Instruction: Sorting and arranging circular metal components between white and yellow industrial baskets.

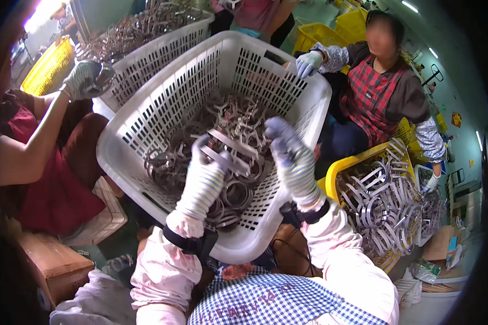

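A big white slatted plastic basket [238,251] stands in front of me with a heap of shiny metal rings [238,111] inside. Over the heap, my left hand [205,181], in a striped glove with grey fingertips, grips a curved flat metal band [233,143] between thumb and fingers. To its right is my right hand [293,160], gloved alike, its fingers stretched out and apart with nothing visible in them. It hovers over the basket's right side, apart from the band.
A yellow crate [333,176] of metal bands stands at right, beside a co-worker whose gloved hand [309,64] rests at the basket's far rim. Another co-worker's gloved hand [84,80] holds metal pieces at left. Behind stands another full white basket [146,67]; a cardboard box [54,265] lies lower left.
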The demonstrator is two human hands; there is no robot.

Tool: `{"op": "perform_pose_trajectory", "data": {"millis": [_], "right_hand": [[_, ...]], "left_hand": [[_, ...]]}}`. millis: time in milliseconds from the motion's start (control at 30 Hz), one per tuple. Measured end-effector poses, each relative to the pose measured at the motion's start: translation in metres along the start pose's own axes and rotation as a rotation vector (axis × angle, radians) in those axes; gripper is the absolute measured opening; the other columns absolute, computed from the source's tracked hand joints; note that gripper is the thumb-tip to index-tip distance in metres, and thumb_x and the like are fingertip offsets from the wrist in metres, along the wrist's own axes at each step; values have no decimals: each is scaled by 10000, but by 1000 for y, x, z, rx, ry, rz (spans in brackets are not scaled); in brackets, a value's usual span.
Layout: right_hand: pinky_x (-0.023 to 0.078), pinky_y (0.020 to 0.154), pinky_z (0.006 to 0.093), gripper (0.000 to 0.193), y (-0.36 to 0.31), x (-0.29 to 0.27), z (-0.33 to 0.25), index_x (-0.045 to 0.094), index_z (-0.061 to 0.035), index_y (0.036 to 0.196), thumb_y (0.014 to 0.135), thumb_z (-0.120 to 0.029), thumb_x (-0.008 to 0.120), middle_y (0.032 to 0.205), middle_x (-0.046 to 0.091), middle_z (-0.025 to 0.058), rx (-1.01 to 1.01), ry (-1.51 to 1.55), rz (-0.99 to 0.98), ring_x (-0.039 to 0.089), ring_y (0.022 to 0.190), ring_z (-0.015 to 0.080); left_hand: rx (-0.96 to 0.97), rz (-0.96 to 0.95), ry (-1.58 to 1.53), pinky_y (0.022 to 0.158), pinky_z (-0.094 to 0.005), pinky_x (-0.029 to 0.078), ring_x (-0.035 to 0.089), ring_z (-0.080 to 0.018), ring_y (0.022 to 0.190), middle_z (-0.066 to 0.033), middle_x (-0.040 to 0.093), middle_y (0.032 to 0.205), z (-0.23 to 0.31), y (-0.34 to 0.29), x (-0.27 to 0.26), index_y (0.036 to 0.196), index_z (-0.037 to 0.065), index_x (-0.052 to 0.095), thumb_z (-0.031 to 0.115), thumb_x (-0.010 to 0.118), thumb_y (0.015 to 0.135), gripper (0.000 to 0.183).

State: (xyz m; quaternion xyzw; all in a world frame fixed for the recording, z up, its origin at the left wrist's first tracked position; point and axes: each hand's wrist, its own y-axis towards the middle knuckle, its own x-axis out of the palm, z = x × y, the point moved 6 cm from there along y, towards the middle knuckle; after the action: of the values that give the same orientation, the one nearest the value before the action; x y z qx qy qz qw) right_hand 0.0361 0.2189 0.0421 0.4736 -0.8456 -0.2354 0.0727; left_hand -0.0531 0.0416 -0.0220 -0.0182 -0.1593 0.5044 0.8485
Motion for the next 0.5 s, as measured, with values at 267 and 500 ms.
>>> {"op": "perform_pose_trajectory", "data": {"millis": [267,500], "right_hand": [[485,960,304,406,30,18,69,573,-53,1343,1003,-274,588,1200,682,159,276,-460,-439,653,1074,202],[510,912,375,406,-11,104,226,668,-82,1224,978,-378,540,1103,721,151,433,-1034,-1346,683,1038,330]], "left_hand": [[289,288,-198,448,-211,483,605,-92,555,-24,674,780,36,13,-69,1113,53,595,275,669,955,282],[283,423,-239,869,-288,505,560,-149,1033,-84,578,1208,36,-9,-107,1389,34,466,117,693,925,524]]}}
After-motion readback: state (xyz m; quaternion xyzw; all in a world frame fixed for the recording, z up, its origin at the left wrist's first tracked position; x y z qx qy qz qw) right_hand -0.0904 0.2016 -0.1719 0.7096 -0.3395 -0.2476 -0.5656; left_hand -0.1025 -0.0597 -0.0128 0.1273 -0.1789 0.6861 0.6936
